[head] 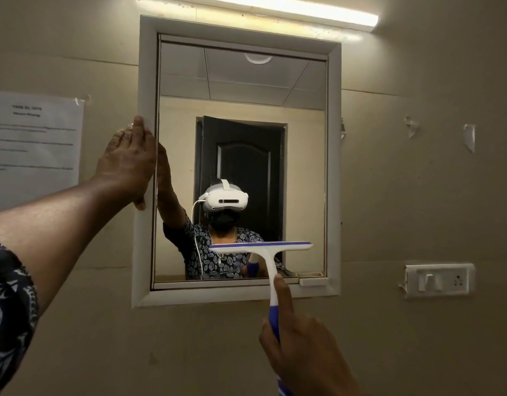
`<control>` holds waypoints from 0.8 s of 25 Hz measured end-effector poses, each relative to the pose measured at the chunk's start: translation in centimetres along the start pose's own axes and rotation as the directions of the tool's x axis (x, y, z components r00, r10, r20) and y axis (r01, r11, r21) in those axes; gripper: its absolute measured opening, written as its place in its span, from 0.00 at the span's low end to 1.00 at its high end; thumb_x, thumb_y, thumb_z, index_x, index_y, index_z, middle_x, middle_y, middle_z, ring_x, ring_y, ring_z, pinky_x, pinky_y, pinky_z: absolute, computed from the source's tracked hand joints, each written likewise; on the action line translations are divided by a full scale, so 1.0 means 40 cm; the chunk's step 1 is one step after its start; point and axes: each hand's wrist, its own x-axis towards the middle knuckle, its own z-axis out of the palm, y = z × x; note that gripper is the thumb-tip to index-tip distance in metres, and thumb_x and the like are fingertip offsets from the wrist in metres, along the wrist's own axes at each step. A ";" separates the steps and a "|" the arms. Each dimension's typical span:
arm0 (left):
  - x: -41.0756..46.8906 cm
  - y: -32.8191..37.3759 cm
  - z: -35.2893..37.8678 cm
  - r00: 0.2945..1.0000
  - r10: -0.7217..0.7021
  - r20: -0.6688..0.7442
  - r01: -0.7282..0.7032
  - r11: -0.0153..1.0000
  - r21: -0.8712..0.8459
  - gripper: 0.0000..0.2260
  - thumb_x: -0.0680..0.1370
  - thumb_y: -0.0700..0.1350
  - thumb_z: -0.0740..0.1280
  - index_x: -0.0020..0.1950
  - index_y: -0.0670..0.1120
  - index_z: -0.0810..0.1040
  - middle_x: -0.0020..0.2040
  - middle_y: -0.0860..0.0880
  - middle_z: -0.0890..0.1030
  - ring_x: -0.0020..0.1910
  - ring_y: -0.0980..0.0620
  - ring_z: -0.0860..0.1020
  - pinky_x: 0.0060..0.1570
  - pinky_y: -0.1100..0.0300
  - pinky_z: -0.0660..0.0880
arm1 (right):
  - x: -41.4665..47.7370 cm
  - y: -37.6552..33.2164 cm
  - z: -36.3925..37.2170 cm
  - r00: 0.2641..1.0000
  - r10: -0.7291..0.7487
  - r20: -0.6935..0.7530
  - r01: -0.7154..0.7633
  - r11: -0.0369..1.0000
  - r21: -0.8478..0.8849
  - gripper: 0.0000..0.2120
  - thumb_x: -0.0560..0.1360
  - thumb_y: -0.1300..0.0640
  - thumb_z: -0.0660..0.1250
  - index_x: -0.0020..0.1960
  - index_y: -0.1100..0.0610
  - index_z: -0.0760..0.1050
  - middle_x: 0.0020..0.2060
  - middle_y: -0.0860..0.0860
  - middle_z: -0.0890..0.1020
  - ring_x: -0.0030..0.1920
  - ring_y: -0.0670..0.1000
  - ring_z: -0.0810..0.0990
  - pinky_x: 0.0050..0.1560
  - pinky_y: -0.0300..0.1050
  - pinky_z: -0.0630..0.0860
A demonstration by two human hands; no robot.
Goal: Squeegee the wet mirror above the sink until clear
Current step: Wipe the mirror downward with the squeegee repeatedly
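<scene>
One beige wall [418, 195] fills the view. On it hangs one mirror [241, 81] in a white frame [333, 167]; the glass reflects one dark door and the person wearing one white headset. One printed sheet of paper [32, 144] is taped to the wall left of the mirror (its text is too blurred to read). One lit tube light [275, 7] runs just above the frame.

Two hands are in view. The left hand [126, 164] lies flat against the frame's left side, its fingers straight and close together. The right hand [298, 347], below the mirror, is curled round the blue handle of the one squeegee [271, 270], with its index finger stretched up along the white neck. The squeegee's blade sits level across the lower part of the glass, right of centre and near the bottom edge; whether it touches the glass cannot be told.

One white switch plate [439, 280] is on the wall right of the mirror, with two torn scraps of tape [469, 135] above it.
</scene>
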 end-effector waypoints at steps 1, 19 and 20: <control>0.000 0.000 0.000 1.000 0.001 0.003 -0.001 1.000 0.006 0.63 0.59 0.45 0.81 0.77 0.38 0.38 0.76 0.38 0.37 0.77 0.40 0.42 0.75 0.51 0.43 | 0.006 -0.014 -0.027 1.000 -0.015 -0.011 0.015 0.999 0.038 0.34 0.78 0.45 0.55 0.72 0.44 0.33 0.41 0.47 0.76 0.36 0.45 0.77 0.39 0.32 0.75; 0.007 0.005 0.005 1.000 -0.018 -0.004 0.018 0.999 0.030 0.58 0.63 0.42 0.80 0.77 0.38 0.39 0.76 0.37 0.37 0.77 0.40 0.43 0.76 0.50 0.45 | 0.539 -0.082 -0.478 0.712 -0.386 -0.587 0.276 0.922 -0.272 0.26 0.77 0.54 0.58 0.70 0.61 0.54 0.34 0.49 0.72 0.25 0.43 0.70 0.26 0.35 0.67; 0.006 0.006 0.005 1.000 -0.018 -0.007 0.018 0.999 0.029 0.58 0.63 0.41 0.80 0.77 0.38 0.39 0.76 0.37 0.37 0.77 0.40 0.42 0.76 0.50 0.44 | 0.544 -0.081 -0.477 0.721 -0.384 -0.576 0.283 0.923 -0.261 0.26 0.77 0.54 0.58 0.71 0.61 0.54 0.34 0.50 0.72 0.26 0.44 0.71 0.27 0.37 0.69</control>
